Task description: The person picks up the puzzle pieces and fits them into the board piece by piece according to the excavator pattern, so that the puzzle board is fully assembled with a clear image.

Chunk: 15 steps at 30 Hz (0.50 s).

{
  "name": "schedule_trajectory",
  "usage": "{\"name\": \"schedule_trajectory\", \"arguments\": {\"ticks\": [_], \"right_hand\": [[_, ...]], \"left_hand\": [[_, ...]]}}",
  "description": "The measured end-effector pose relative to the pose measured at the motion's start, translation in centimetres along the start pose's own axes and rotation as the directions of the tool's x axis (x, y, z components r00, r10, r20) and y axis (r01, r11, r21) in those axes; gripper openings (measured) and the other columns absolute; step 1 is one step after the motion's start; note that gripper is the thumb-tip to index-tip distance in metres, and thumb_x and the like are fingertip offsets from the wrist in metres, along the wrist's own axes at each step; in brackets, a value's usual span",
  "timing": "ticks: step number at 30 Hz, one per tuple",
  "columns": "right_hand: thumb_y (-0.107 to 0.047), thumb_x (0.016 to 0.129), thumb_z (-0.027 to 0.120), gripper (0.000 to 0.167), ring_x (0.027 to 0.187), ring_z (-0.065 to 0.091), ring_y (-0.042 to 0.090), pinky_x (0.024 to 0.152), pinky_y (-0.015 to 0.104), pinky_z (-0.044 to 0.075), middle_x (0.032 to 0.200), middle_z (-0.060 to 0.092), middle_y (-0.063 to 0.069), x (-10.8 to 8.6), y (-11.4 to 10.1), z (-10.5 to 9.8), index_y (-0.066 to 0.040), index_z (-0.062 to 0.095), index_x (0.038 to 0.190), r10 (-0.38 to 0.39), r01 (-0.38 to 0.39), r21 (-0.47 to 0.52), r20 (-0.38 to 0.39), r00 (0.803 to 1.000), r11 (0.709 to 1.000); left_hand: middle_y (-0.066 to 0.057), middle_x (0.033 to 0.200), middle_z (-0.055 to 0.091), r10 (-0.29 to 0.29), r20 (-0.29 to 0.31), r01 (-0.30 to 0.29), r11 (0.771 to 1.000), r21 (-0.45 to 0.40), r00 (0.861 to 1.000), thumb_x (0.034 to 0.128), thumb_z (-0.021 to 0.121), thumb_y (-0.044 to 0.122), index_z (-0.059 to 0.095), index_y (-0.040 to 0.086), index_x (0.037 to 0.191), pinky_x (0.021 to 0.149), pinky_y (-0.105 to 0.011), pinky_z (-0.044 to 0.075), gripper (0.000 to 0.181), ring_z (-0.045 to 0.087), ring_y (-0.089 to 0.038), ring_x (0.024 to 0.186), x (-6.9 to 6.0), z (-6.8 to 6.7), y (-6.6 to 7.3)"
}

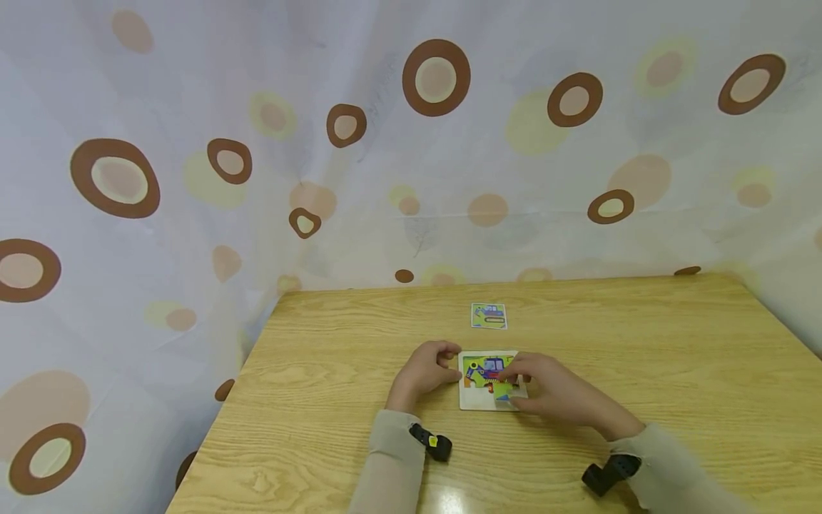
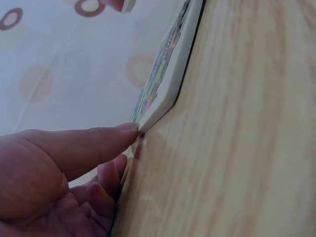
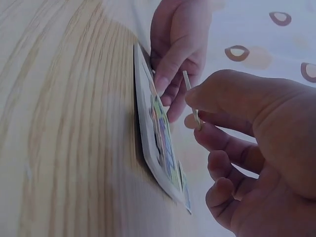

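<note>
A white-rimmed puzzle board (image 1: 472, 404) with a colourful excavator picture lies on the table. My left hand (image 1: 429, 368) is at its left side; in the left wrist view the thumb of that hand (image 2: 64, 173) touches the board's edge (image 2: 170, 86), the other fingers loosely bent beside it. Over the board's right part, my right hand (image 1: 555, 389) pinches a green and blue piece (image 1: 504, 393). From the right wrist view, thumb and index finger of this hand (image 3: 266, 128) hold the thin piece (image 3: 187, 80) on edge, apart from the board (image 3: 145, 118).
Behind the board, a small picture card (image 1: 489, 320) showing an excavator lies flat on the wooden table (image 1: 321, 371). A pale curtain (image 1: 372, 178) with brown rings and spots hangs along the table's back edge and both sides.
</note>
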State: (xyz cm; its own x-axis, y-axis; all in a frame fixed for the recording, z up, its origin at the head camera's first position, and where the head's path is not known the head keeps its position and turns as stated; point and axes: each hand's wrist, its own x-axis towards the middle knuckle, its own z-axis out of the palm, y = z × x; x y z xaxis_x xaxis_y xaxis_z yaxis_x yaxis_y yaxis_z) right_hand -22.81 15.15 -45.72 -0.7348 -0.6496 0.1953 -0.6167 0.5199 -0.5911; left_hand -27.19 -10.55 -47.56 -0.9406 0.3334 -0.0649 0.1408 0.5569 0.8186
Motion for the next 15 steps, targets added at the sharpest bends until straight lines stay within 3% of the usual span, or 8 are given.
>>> {"name": "schedule_trajectory", "arguments": {"ticks": [5,15], "right_hand": [[-0.01,0.085,0.075,0.028,0.082,0.054,0.016,0.07,0.028,0.045,0.098,0.061,-0.007,1.1,-0.3,0.9,-0.009,0.072,0.113,-0.002,0.002,0.009,0.017,1.0,1.0],[-0.007,0.087,0.071,0.019,0.086,0.056,0.017,0.075,0.034,0.047,0.099,0.063,-0.004,2.7,-0.5,2.2,-0.012,0.074,0.105,-0.024,0.022,0.043,0.031,0.999,0.999]], "left_hand": [[-0.005,0.114,0.063,0.002,0.0,-0.002,1.0,0.005,1.0,0.085,0.077,0.004,0.066,0.004,0.124,0.082,-0.032,0.045,0.04,0.052,-0.016,0.091,0.0,0.0,-0.1],[-0.003,0.119,0.063,-0.016,0.004,0.016,1.0,-0.003,1.0,0.0866,0.076,0.007,0.066,0.008,0.125,0.081,-0.029,0.045,0.04,0.051,-0.012,0.09,0.1,-0.1,-0.2]]}}
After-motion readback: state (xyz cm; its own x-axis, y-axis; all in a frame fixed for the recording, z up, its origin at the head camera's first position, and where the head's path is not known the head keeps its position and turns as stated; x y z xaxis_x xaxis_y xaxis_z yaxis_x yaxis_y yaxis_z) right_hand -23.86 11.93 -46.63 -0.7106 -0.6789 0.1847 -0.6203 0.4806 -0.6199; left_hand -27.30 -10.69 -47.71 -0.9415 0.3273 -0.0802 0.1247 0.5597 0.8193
